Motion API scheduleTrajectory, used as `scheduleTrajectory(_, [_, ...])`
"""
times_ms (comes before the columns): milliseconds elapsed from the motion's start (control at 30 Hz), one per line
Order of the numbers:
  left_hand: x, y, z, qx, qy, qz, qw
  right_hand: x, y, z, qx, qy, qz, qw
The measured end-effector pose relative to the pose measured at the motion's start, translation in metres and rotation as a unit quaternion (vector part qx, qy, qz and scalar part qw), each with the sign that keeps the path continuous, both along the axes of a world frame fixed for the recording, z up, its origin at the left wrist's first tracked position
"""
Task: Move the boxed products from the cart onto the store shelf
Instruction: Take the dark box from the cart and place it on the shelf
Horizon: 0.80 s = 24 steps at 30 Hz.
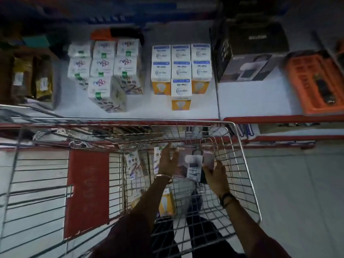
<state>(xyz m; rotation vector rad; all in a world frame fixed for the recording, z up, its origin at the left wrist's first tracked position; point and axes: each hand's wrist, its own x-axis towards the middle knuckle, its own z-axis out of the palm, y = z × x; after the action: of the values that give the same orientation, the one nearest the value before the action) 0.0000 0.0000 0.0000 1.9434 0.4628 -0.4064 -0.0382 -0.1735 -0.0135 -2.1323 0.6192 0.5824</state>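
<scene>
The store shelf [242, 101] spans twelve o'clock, with bare white room at one o'clock beside a matching dark box [249, 67]. The wire cart [242, 164] fills the centre, its far rim just below the shelf's red lip. Low in it, at six o'clock, the dark boxed product [195, 164] sits between both hands: left hand [168, 161] flat against its side, right hand [216, 174] cupping the near corner, neither fully closed. The pick-up seems underway; next comes a lift clear of the rim.
</scene>
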Motion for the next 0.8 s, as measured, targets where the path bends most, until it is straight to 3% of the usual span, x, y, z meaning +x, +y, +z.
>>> scheduleTrajectory(100, [0.018, -0.007, -0.02, -0.03, 0.125, 0.045, 0.991, 0.017, -0.001, -0.021, 0.043, 0.051, -0.077, 0.995])
scheduleTrajectory(200, [0.031, -0.011, -0.039, -0.04, 0.193, 0.078, 0.977, 0.034, -0.001, -0.036, 0.047, 0.067, -0.103, 0.991])
scheduleTrajectory(367, [0.037, -0.009, -0.053, -0.009, 0.264, 0.053, 0.963, 0.046, 0.001, -0.045, -0.114, 0.092, 0.003, 0.989])
scheduleTrajectory(600, [0.018, 0.001, -0.028, 0.033, 0.206, 0.022, 0.978, 0.038, 0.004, -0.004, -0.13, 0.024, 0.012, 0.991])
scheduleTrajectory(800, [-0.005, 0.021, 0.043, -0.043, 0.107, 0.078, 0.99, 0.016, 0.002, 0.063, -0.1, -0.059, -0.03, 0.993])
